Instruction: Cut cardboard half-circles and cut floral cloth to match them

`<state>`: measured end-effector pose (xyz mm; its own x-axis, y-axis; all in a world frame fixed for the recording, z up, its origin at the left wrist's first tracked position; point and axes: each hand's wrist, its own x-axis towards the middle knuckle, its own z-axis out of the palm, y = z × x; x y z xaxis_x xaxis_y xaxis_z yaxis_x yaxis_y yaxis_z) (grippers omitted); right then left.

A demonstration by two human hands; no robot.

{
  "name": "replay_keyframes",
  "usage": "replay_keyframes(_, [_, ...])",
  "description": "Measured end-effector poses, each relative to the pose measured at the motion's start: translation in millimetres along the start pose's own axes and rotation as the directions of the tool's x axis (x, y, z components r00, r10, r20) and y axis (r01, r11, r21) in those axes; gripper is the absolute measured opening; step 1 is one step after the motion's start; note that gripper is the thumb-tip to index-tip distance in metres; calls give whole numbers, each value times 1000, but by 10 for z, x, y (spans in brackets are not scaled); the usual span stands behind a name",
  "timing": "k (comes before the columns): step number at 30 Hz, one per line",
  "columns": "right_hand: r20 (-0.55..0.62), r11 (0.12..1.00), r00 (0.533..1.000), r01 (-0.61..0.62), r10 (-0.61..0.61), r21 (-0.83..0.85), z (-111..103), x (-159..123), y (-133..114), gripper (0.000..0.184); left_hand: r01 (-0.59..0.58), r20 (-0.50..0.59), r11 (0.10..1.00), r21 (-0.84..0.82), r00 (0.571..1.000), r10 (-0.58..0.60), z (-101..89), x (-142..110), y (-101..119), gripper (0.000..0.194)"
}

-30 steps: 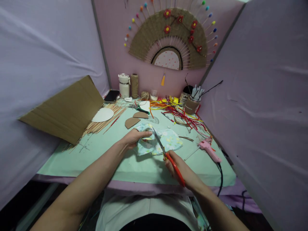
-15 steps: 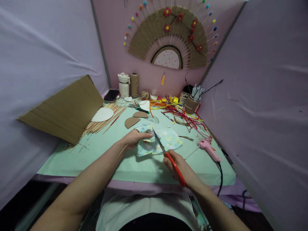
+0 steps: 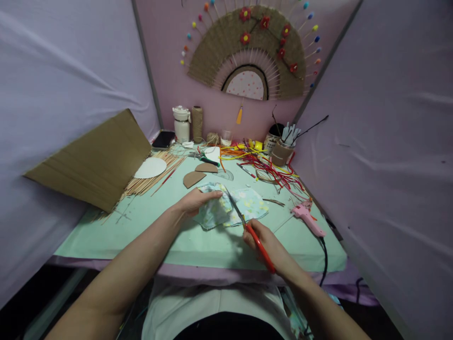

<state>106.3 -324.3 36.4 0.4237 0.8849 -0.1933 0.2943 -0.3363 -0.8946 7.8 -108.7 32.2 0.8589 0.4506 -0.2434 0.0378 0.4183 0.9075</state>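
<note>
My left hand (image 3: pixel 197 200) pinches a light blue floral fabric piece (image 3: pixel 214 213), thumb on top and the cloth hanging below it. In my right hand (image 3: pixel 261 238) are red-handled scissors (image 3: pixel 259 246), their blades pointing up and left beside the cloth's right edge. Whether the blades touch the fabric I cannot tell. A second part of the same floral fabric (image 3: pixel 249 204) lies flat on the table, just behind the blades; whether it joins the held part is hidden. Two brown cardboard pieces (image 3: pixel 194 179) lie beyond my left hand.
A pink glue gun (image 3: pixel 308 219) with a black cord lies at the right. Red pipe cleaners (image 3: pixel 269 165) spread across the back right. Thin sticks (image 3: pixel 159 177) and a large cardboard sheet (image 3: pixel 95 160) occupy the left. Pliers (image 3: pixel 208 159) and a protractor (image 3: pixel 225 174) lie at centre back.
The fabric in my left hand has turned and dropped a little flatter. My right hand with the scissors has shifted very slightly right.
</note>
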Motion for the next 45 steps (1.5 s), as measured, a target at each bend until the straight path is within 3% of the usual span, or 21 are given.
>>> replay_keyframes(13, [108, 1000, 994, 12, -15, 24, -75, -49, -41, 34, -40, 62, 999, 18, 997, 39, -19, -13, -2, 50])
replay_keyframes(18, [78, 996, 997, 28, -21, -87, -63, -27, -45, 24, -49, 63, 998, 30, 997, 47, -12, -21, -4, 50])
replay_keyframes(28, [15, 982, 1000, -12, 15, -190, -23, 16, 7, 21, -107, 58, 989, 99, 993, 101, 2, -35, 4, 47])
replay_keyframes(45, [14, 980, 1000, 12, -10, -197, -46, -7, 98, 18, -137, 125, 975, 175, 985, 116, -48, -38, 9, 48])
